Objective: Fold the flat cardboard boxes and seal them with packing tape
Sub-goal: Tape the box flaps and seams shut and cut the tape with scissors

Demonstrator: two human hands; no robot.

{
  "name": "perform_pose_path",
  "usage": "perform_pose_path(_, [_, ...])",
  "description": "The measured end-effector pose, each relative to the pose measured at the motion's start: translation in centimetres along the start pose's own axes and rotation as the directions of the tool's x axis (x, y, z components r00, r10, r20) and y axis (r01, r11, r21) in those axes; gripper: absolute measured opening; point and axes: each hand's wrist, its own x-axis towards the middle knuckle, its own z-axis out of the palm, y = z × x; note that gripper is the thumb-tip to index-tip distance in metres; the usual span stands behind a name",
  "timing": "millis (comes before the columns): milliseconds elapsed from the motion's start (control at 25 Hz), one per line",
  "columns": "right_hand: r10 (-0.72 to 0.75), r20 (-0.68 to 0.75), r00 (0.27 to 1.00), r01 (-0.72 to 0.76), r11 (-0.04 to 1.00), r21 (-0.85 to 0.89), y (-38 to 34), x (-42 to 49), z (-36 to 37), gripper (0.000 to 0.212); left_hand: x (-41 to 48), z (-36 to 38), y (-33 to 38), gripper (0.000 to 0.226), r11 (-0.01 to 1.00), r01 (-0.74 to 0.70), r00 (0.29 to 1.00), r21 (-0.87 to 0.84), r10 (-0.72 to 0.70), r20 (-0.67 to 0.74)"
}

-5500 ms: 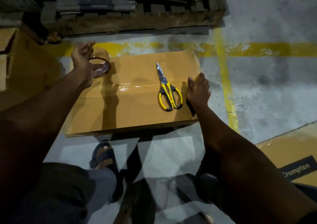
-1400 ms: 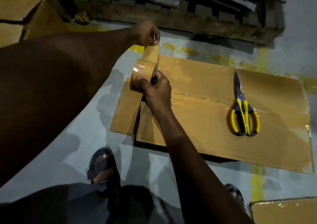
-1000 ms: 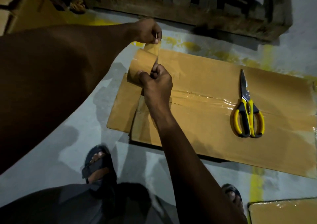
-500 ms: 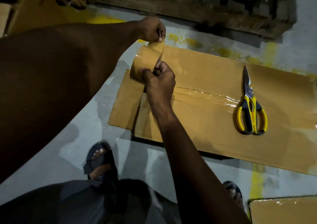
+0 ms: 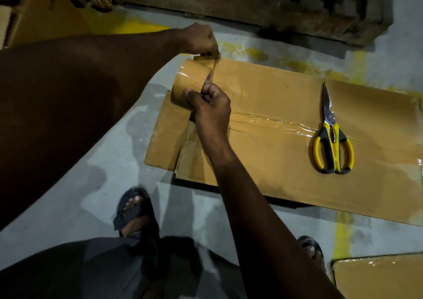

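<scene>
I see a grey concrete floor (image 5: 96, 179), patchy and stained, crossed by worn yellow painted lines (image 5: 342, 237). Along the far edge of my view sits a dark wooden pallet (image 5: 274, 12) with flat slabs stacked on it. The light is dim, leaving soft shadows on the concrete.

Grey concrete floor (image 5: 96, 184), yellow painted lines (image 5: 342, 237). Directly on it: taped cardboard box (image 5: 286, 161), wooden pallet (image 5: 274, 12) behind, second box (image 5: 377, 275) lower right, sandalled foot (image 5: 135, 209).

A warehouse floor: bare concrete (image 5: 96, 184) with yellow painted lines (image 5: 341, 239), a wooden pallet (image 5: 274, 12), stacked cardboard boxes (image 5: 41, 17).
</scene>
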Motion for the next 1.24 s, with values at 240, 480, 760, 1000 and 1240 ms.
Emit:
perform_pose_path(240, [0.008,0.016,1.0,-0.008,1.0,0.016,0.0,-0.2,-0.3,0.026,-0.6,0.2,-0.7,0.031,0.983,-0.133,0.989,0.123,0.14,-0.047])
perform_pose_path(480, [-0.022,-0.013,1.0,0.021,0.996,-0.09,0.2,-0.5,-0.4,0.033,-0.6,1.0,-0.8,0.026,0.979,-0.118,0.985,0.165,0.136,-0.105])
perform_pose_path(760, [0.059,0.036,0.998,-0.058,0.998,-0.03,0.3,-4.0,-1.3,0.035,-3.9,1.1,-1.0,0.037,0.999,0.035,0.962,0.042,-0.022,-0.273])
perform_pose_path(1000, [0.025,-0.017,1.0,-0.027,0.995,-0.1,-0.1,-3.5,-1.7,0.049,-18.8,5.7,-0.7,0.013,0.493,0.134,0.837,-0.86,-0.521,-0.168])
perform_pose_path(1240, [-0.159,0.109,0.981,0.189,0.906,-0.379,0.2,-6.3,-4.5,0.022,-25.2,8.0,0.5,0.022,0.897,0.058,0.968,-0.438,-0.157,-0.194])
